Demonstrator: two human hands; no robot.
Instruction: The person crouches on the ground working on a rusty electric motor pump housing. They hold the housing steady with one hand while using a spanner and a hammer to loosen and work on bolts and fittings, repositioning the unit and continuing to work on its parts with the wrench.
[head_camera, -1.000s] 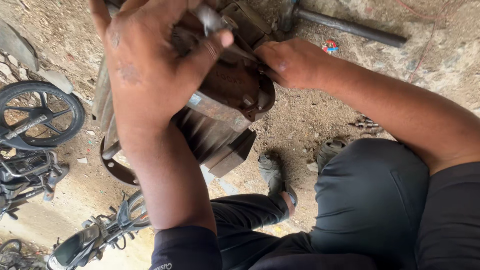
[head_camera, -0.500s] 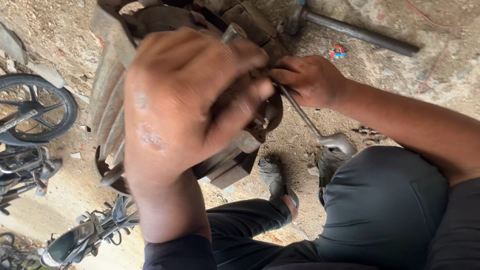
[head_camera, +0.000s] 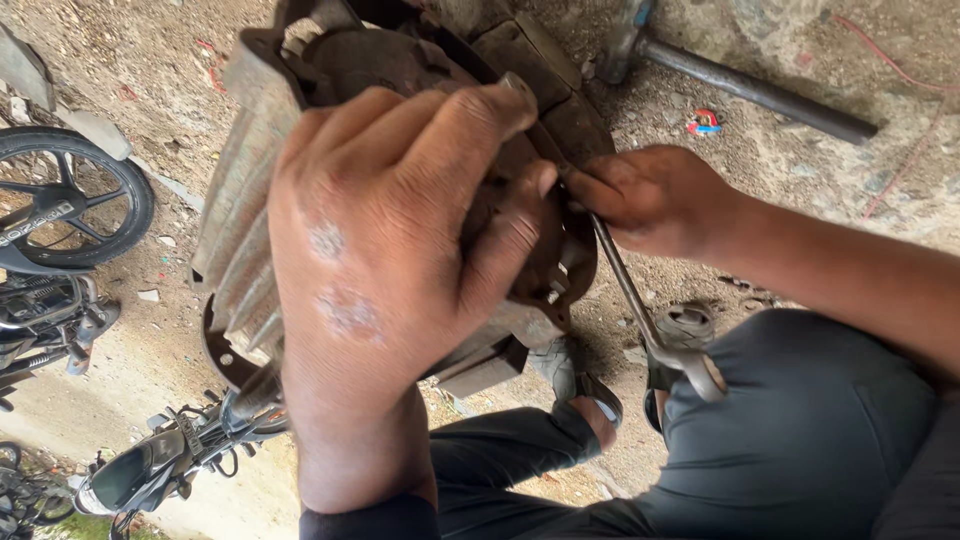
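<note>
A dirty finned metal engine part (head_camera: 250, 210) fills the upper middle of the view, held above the dirt ground. My left hand (head_camera: 400, 270) is clamped over its front face, fingers spread around the dark round housing. My right hand (head_camera: 650, 200) comes in from the right and grips a steel wrench (head_camera: 640, 310) near its upper end, at the part's right edge beside my left fingertips. The wrench shaft slants down to the right and its ring end hangs free over my knee. The wrench's upper end is hidden between the hands.
A long metal bar (head_camera: 760, 95) lies on the ground at the top right, with a small red and blue scrap (head_camera: 705, 122) near it. A motorcycle wheel (head_camera: 70, 200) and a parked motorcycle (head_camera: 150, 470) are at the left. My sandalled foot (head_camera: 580, 385) rests below the part.
My left hand has shifted from the part's upper left edge to cover its front. The wrench has come into my right hand and now sits against the part's right side.
</note>
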